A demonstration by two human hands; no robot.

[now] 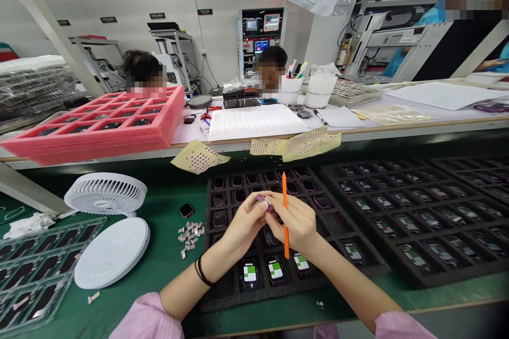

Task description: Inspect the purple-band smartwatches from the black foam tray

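Note:
My left hand (pixel 243 225) and my right hand (pixel 299 221) meet over a black foam tray (pixel 338 225) and pinch a small purple watch body (pixel 264 201) between their fingertips. An orange stick (pixel 285 214) stands upright, tucked in my right hand's fingers. Several purple watch bodies lie in the tray's pockets, and three in the near row carry green and white labels (pixel 274 269). A single watch body (pixel 186 210) lies on the green mat to the left of the tray.
A pile of small paper tabs (pixel 191 233), a white fan (pixel 105 194) and a white disc (pixel 112 251) lie at left. Clear plastic trays (pixel 29 270) sit far left, more black trays (pixel 417 212) at right. Pink foam trays (pixel 99 124) sit on the shelf. Two people sit opposite.

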